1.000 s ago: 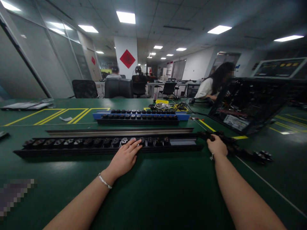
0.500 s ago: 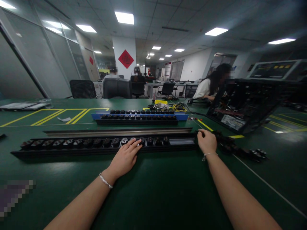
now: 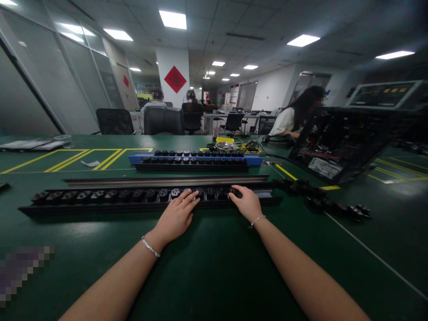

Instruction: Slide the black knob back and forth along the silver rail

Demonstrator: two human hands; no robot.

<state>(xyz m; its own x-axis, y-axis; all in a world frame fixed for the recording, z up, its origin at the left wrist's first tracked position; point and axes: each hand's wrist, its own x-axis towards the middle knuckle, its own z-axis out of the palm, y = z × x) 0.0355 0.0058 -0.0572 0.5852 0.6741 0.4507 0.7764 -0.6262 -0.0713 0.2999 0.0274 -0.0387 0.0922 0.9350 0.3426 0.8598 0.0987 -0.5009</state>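
A long black channel (image 3: pixel 133 208) lies across the green table, holding a row of several dark round modules (image 3: pixel 125 195). My left hand (image 3: pixel 178 217) rests on the row near its middle, palm down with fingers extended. Further right, my right hand (image 3: pixel 245 203) has its thumb and fingers around a module near the right end of the row. Beyond that hand, a short stretch of the channel's pale inside shows. Right behind the channel lies a long thin metal strip (image 3: pixel 167 182). A chain of loose dark modules (image 3: pixel 316 198) trails off to the right.
Blue and black rails with modules (image 3: pixel 192 164) lie further back. Behind them are a round metal dish (image 3: pixel 225 146), a yellow tray (image 3: pixel 224 140) and cables. An open computer case (image 3: pixel 337 142) stands at the right, with a person (image 3: pixel 282 122) behind it.
My right hand has moved left from the channel's right end onto the last modules of the row. My left hand stays almost where it was. The view has shifted slightly.
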